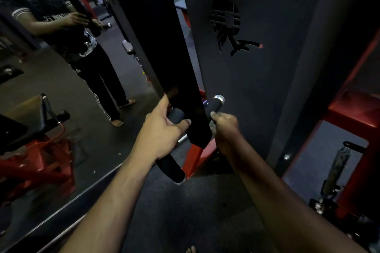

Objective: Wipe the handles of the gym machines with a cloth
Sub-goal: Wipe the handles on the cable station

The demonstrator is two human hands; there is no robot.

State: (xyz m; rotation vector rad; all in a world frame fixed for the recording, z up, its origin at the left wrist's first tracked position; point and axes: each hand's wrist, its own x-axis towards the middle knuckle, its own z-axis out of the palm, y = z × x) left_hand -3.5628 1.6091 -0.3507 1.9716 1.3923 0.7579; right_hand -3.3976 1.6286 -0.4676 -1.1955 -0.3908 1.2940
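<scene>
A wall mirror point(51, 88) fills the left of the scene, its lower edge running along the floor toward the near left; it reflects the person standing barefoot and a red-framed machine point(37, 160). Between the mirror and the machine in front there is a strip of dark rubber floor point(185, 211), open toward the near side.

The left hand point(162, 129) reaches forward from the near left, forearm extended, its back turned up. Its fingers are wrapped round the black foam left handle point(171, 165), which slants from the hand down toward the near side; the thumb lies over the grip's far part and the index finger points up along the edge of a black upright bar point(156, 37) that rises between the two hands.

Just right of that bar, the right hand point(225, 129) comes in from the near right, fist closed, knuckles up. It grips the right handle point(216, 104) (black foam with a silver end cap poking out on the far side). A bit of greyish cloth point(212, 127) shows at the hand's left edge, pressed between fingers and grip.

Behind stands the dark shroud panel point(257, 78) with a cut-out logo point(228, 24), close to the right hand. Further right is a red frame point(353, 113).
</scene>
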